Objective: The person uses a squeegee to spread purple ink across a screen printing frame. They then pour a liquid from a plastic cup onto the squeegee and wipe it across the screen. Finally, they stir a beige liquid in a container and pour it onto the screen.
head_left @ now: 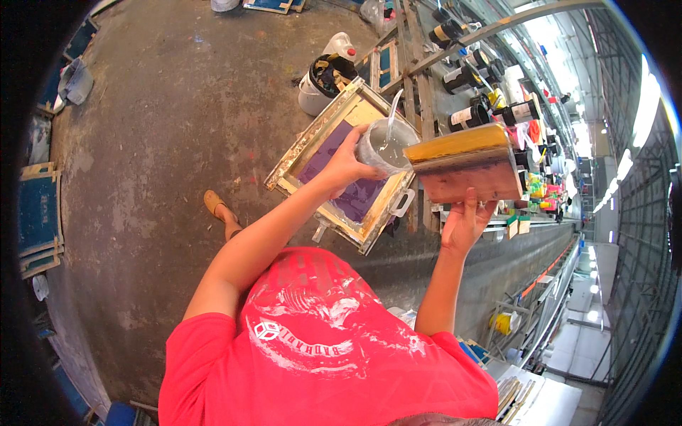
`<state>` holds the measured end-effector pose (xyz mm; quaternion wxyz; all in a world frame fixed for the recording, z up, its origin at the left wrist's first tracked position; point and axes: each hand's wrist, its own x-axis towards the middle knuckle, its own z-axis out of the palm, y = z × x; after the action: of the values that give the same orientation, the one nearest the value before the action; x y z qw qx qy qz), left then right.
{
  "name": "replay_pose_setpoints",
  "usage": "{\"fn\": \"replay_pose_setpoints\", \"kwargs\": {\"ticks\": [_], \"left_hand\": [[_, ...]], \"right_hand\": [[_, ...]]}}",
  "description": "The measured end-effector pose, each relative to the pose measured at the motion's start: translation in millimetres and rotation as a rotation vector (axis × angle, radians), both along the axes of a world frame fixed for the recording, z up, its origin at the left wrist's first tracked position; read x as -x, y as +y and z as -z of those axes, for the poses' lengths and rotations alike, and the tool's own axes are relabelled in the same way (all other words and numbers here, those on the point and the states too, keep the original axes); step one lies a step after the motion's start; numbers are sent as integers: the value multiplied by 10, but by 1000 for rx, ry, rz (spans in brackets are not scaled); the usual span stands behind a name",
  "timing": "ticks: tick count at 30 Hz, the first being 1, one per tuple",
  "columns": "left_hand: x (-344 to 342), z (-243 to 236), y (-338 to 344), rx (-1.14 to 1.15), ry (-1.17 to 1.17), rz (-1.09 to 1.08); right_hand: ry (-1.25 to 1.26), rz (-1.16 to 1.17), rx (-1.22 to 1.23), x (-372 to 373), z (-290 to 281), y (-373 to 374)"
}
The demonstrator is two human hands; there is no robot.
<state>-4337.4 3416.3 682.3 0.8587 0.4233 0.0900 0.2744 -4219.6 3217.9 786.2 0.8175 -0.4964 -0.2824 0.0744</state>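
My left hand (346,165) is closed around the side of a translucent plastic tub (369,152), and a white-handled stirrer (395,108) leans out of it. In my right hand (467,223) is a wide screen-printing squeegee (465,183) with a wooden handle and an amber blade, the blade side up and close to the tub's rim. My fingers press its wooden face from below; the thumb is mostly hidden. Beneath the tub lies a printing screen (325,153) with a wooden frame and a purple middle. A clear plastic handle or clip (402,203) sits at its right edge.
A white bucket (311,97) with dark rags stands behind the screen, beside a white jug (339,46) with a red cap. Black ink tubs (469,117) line a long metal bench at the right. Blue framed screens (39,216) lean at far left; a grey bucket (74,82) stands nearby.
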Motion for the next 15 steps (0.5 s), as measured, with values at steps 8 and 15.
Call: {"fn": "replay_pose_setpoints", "kwargs": {"ticks": [8, 15], "left_hand": [[14, -15, 123, -130, 119, -163], [91, -52, 93, -256, 147, -211]], "right_hand": [[-137, 26, 149, 29, -28, -74], [-105, 26, 168, -1, 1, -92]]}}
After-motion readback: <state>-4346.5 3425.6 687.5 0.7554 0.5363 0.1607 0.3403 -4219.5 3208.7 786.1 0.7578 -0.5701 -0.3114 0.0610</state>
